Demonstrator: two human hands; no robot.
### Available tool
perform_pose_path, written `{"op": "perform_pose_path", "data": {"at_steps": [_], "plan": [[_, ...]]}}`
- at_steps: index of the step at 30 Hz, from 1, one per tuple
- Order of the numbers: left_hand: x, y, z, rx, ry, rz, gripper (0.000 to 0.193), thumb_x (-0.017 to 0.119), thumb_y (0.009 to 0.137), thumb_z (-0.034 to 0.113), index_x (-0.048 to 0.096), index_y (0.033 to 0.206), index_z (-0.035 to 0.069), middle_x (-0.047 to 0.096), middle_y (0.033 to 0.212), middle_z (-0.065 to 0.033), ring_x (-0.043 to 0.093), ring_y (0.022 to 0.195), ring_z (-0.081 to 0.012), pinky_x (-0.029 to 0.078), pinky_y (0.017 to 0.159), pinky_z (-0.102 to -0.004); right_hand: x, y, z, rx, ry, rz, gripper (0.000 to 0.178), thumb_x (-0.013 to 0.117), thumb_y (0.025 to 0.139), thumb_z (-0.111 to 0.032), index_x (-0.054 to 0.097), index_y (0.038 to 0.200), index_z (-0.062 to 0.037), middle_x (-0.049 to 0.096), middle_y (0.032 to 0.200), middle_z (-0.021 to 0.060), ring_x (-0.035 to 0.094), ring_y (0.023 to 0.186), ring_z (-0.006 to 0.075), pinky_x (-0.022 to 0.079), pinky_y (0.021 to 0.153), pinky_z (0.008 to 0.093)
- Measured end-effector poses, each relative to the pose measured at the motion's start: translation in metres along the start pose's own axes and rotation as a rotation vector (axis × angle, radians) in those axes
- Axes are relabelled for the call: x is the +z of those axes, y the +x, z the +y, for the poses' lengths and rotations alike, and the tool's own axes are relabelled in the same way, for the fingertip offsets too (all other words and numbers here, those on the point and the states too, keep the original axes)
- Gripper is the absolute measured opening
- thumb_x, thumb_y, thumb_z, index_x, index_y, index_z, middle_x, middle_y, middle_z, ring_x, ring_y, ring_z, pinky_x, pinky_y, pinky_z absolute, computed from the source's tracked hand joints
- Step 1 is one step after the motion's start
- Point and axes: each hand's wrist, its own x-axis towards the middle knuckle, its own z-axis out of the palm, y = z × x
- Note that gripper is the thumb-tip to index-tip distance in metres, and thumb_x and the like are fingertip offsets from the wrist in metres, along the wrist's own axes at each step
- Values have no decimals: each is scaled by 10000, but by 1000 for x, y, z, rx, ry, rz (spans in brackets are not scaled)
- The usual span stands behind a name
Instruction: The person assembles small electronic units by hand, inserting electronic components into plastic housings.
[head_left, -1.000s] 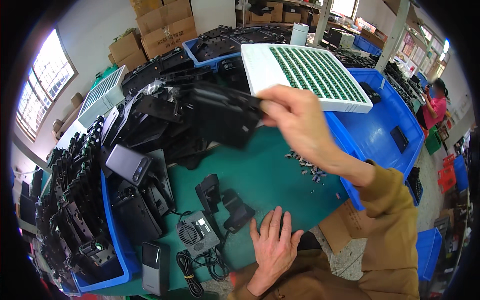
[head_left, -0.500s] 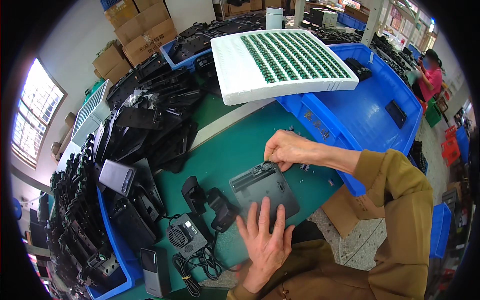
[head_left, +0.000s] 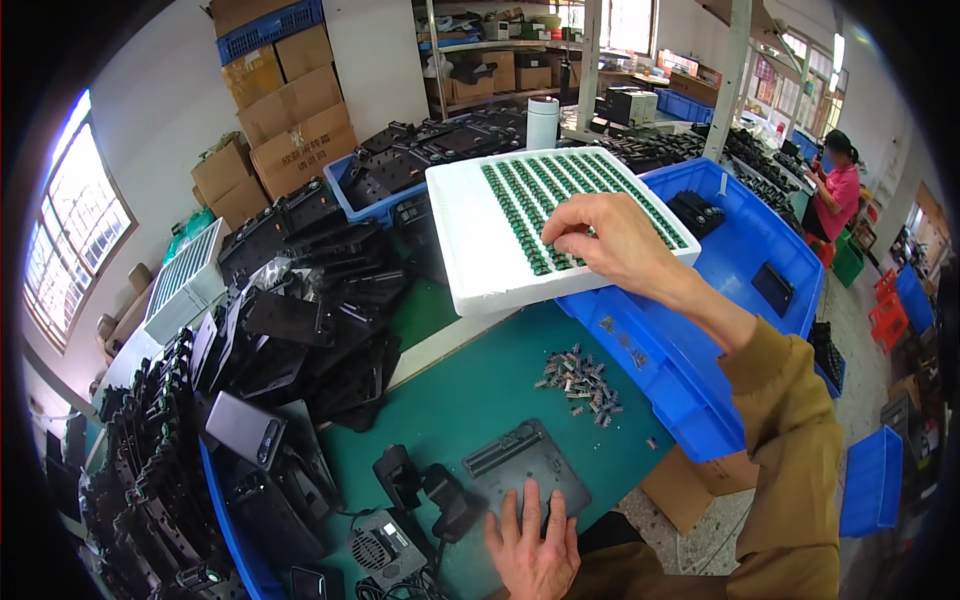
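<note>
My left hand (head_left: 533, 548) lies flat, fingers spread, on the lower part of a dark grey plastic panel (head_left: 562, 462). This panel has a raised strip along its far edge and rests on the green mat (head_left: 480, 385). My right hand (head_left: 622, 240) reaches over a white foam tray (head_left: 452, 225), its thumb and forefinger bent together among rows of small green parts (head_left: 512, 218). Whatever lies between those fingertips is hidden. Right of the panel's far corner sits a loose pile of small metallic pieces (head_left: 582, 385).
Black plastic parts (head_left: 300, 320) are heaped at the left. Beside the panel lie black adapters (head_left: 452, 500) and a vented speaker-like box (head_left: 385, 548). A large blue bin (head_left: 735, 250) stands at the right, under the tray's edge. Another person (head_left: 835, 190) is far right.
My right hand has left the panel's far corner and moved up to the foam tray, uncovering the metallic pile. My left hand stays on the panel. The view has tilted upward.
</note>
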Motion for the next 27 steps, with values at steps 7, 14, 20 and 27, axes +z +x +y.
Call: {"op": "perform_pose_path", "data": {"at_steps": [7, 14, 20, 27], "plan": [[0, 5, 1, -1, 10, -20, 392, 726, 829, 264, 702, 1200, 142, 574, 1398, -142, 527, 1259, -395, 341, 1065, -593, 13, 22, 22, 68, 80, -308, 164, 703, 726, -85, 776, 859, -23, 753, 862, 135, 716, 824, 259, 545, 781, 367], [-1, 5, 2, -3, 17, -31, 391, 725, 830, 264, 703, 1199, 135, 572, 1399, -143, 521, 1265, -397, 338, 1068, -601, 4, 35, 16, 56, 8, -462, 111, 737, 746, -55, 760, 845, -10, 715, 765, 83, 669, 718, 179, 515, 670, 330], [0, 5, 1, -5, 18, -31, 398, 726, 830, 267, 701, 1203, 133, 567, 1405, -142, 514, 1270, -398, 334, 1070, -606, 11, 38, 19, -169, -166, -473, 115, 686, 803, -112, 688, 807, 3, 668, 743, 82, 632, 701, 192, 477, 639, 357], [-3, 3, 1, -5, 16, -34, 400, 726, 833, 267, 696, 1208, 130, 561, 1411, -148, 510, 1272, -402, 327, 1076, -608, 0, 36, 27, -20, 148, -467, 166, 694, 819, -176, 680, 805, -11, 644, 739, 64, 593, 700, 164, 470, 653, 339]]}}
